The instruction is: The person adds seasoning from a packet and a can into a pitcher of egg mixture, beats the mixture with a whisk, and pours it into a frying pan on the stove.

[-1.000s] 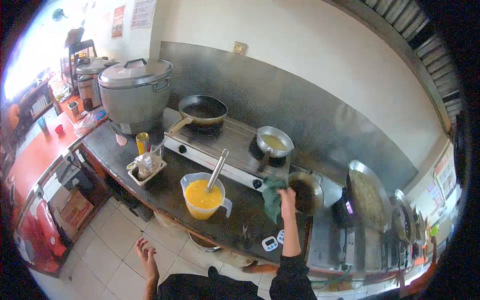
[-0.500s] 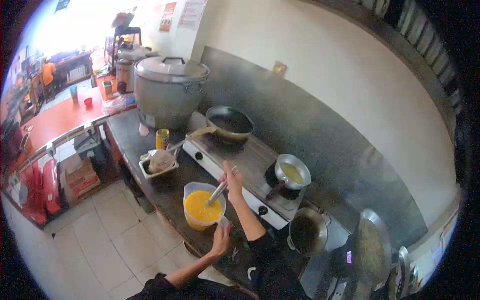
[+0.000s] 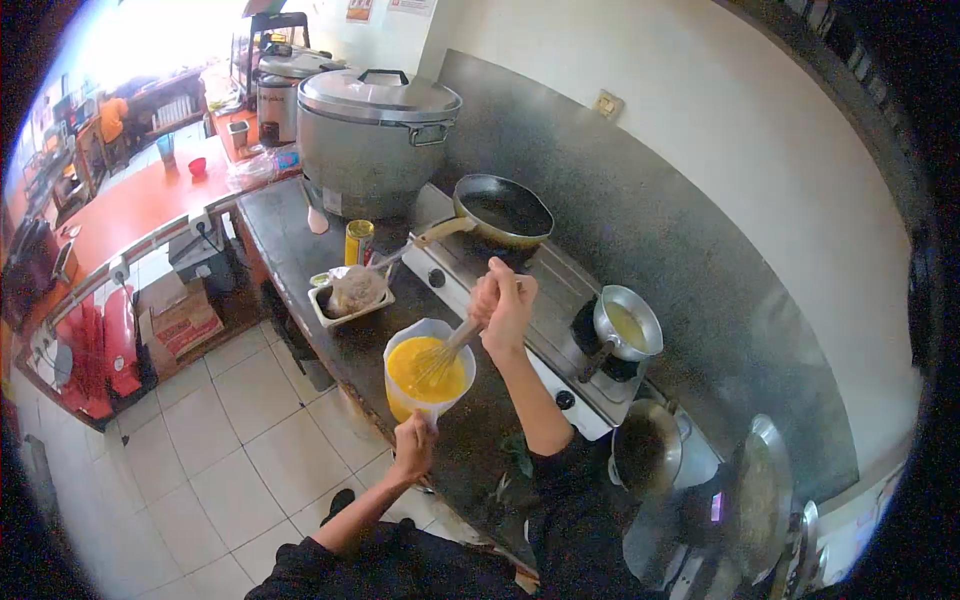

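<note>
A clear pitcher [image 3: 467,392] with yellow liquid [image 3: 415,362] stands near the front edge of the dark counter. Wrapped round its handle is my left hand [image 3: 413,447], at the near side. My right hand [image 3: 502,308] grips the handle of a metal whisk [image 3: 452,346], whose wires dip into the liquid. Behind the pitcher, a small tray [image 3: 346,318] holds a plastic-wrapped lump, with a yellow can [image 3: 359,243] beside it. A green cloth [image 3: 517,455] lies on the counter, partly behind my right arm.
A stove [image 3: 548,375] carries a frying pan [image 3: 503,212] and a small saucepan [image 3: 628,322]. A large lidded cooker [image 3: 372,150] stands at the back left. Woks [image 3: 762,500] are at the right. A person in orange [image 3: 112,118] is far off.
My right hand let go of the green cloth and took the whisk. My left hand came up from beside the counter and took the pitcher's handle. The view has turned left.
</note>
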The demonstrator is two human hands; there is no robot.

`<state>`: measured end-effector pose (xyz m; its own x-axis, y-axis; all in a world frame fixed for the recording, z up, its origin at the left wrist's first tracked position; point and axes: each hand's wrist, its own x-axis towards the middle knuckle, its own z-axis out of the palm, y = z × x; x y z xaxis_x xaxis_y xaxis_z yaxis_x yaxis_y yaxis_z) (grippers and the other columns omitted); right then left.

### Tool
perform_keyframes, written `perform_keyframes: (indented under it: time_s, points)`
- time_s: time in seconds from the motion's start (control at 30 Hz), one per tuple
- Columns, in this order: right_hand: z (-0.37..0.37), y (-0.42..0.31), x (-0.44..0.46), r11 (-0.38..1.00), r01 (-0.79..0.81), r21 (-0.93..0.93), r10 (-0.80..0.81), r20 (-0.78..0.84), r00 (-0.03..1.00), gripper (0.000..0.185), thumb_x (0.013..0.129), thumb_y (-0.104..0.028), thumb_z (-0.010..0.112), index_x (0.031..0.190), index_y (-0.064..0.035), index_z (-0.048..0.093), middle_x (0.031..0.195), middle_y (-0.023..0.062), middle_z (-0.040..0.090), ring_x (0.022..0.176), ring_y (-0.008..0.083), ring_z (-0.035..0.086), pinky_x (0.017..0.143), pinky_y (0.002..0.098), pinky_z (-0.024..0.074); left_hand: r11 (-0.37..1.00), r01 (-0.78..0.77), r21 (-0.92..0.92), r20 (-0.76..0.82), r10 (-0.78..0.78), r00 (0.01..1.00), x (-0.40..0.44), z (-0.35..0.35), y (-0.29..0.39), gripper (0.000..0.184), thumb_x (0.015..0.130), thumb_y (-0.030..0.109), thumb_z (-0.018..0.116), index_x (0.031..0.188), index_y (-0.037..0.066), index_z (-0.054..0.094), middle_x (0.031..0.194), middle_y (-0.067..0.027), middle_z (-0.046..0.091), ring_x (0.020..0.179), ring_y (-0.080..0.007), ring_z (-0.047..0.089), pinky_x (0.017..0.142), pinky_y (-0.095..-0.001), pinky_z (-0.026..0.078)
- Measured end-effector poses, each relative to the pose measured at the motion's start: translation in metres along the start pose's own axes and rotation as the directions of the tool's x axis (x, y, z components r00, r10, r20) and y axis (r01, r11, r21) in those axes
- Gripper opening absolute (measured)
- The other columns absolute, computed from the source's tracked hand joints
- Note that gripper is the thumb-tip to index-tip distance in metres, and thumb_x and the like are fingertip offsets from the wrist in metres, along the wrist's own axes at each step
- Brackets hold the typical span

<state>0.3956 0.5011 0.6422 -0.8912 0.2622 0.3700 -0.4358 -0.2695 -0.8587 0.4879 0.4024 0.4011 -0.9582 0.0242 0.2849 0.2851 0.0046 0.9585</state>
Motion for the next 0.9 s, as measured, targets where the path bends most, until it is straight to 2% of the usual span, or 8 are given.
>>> perform_keyframes:
  time_s: [0.23,0.3,0.4,0.5,0.63,0.73,0.83,0.9]
  points:
    - [0.017,0.002,0.006,0.995,0.074,0.066,-0.073,-0.028,0.997,0.049,0.089,-0.020,0.046,0.047,-0.0113,0.023,0.040,-0.0022,0.021,0.032,0.0085,0.020,0.033,0.0262,0.0167,0.994,0.109,0.018,0.063,-0.109,0.992,0.032,-0.059,-0.003,0.058,0.098,0.035,0.029,0.058,-0.003,0.048,0.048,-0.0065,0.046,0.044,-0.0134,0.046,0.043,-0.0301,0.035]
    - [0.021,0.006,0.003,0.991,0.125,0.056,-0.122,-0.048,0.991,0.047,0.088,-0.018,0.047,0.046,-0.0105,0.026,0.040,-0.0020,0.025,0.033,0.0084,0.024,0.033,0.0256,0.0198,0.999,0.026,-0.024,0.044,-0.025,0.999,0.046,-0.069,-0.008,0.056,0.098,0.033,0.032,0.058,-0.002,0.048,0.048,-0.0042,0.042,0.045,-0.0109,0.042,0.043,-0.0299,0.033]
    - [0.013,0.072,-0.016,0.950,0.189,-0.247,-0.223,-0.117,0.968,0.046,0.090,-0.016,0.045,0.047,-0.0086,0.031,0.041,-0.0016,0.030,0.035,0.0082,0.029,0.034,0.0252,0.0234,0.994,0.037,-0.101,0.085,-0.028,0.996,0.068,-0.090,-0.035,0.052,0.097,0.033,0.038,0.059,-0.003,0.047,0.049,-0.0006,0.036,0.046,-0.0082,0.036,0.042,-0.0294,0.029]
    - [0.001,0.118,-0.043,0.893,0.216,-0.395,-0.231,0.010,0.973,0.046,0.092,-0.018,0.044,0.048,-0.0068,0.036,0.043,-0.0011,0.035,0.036,0.0081,0.032,0.035,0.0246,0.0253,0.993,0.076,-0.087,0.165,-0.060,0.985,0.097,-0.103,-0.052,0.053,0.096,0.033,0.039,0.060,-0.004,0.049,0.047,-0.0008,0.038,0.045,-0.0085,0.037,0.042,-0.0293,0.029]
    - [0.027,0.046,-0.023,0.974,-0.017,-0.224,-0.009,-0.117,0.993,0.049,0.094,-0.021,0.042,0.048,-0.0089,0.029,0.042,-0.0019,0.029,0.035,0.0084,0.028,0.034,0.0249,0.0212,0.999,0.001,-0.032,0.236,0.007,0.972,0.119,-0.118,-0.040,0.053,0.096,0.033,0.040,0.059,-0.004,0.051,0.046,-0.0014,0.041,0.043,-0.0089,0.038,0.040,-0.0295,0.029]
    - [0.047,0.009,-0.009,0.988,0.110,-0.110,-0.131,-0.215,0.968,0.048,0.094,-0.021,0.042,0.049,-0.0101,0.026,0.042,-0.0019,0.027,0.035,0.0085,0.027,0.034,0.0251,0.0196,0.998,0.007,-0.070,0.261,0.011,0.965,0.122,-0.120,-0.038,0.052,0.096,0.031,0.040,0.059,-0.004,0.051,0.046,-0.0014,0.041,0.043,-0.0090,0.038,0.041,-0.0293,0.029]
    - [0.030,0.098,-0.025,0.924,0.127,-0.360,-0.266,-0.370,0.890,0.046,0.091,-0.016,0.045,0.047,-0.0102,0.033,0.041,-0.0015,0.033,0.035,0.0098,0.033,0.037,0.0249,0.0279,0.992,0.056,-0.117,0.280,-0.021,0.960,0.120,-0.121,-0.038,0.050,0.096,0.029,0.041,0.060,-0.004,0.050,0.046,-0.0014,0.040,0.044,-0.0088,0.038,0.042,-0.0291,0.030]
    - [0.030,0.116,-0.056,0.861,0.179,-0.476,-0.296,-0.182,0.938,0.043,0.091,-0.015,0.047,0.050,-0.0087,0.037,0.042,-0.0022,0.036,0.036,0.0097,0.035,0.037,0.0244,0.0282,0.987,-0.050,-0.155,0.258,0.089,0.962,0.123,-0.121,-0.035,0.047,0.095,0.028,0.041,0.062,-0.004,0.048,0.049,-0.0016,0.040,0.046,-0.0086,0.039,0.043,-0.0289,0.030]
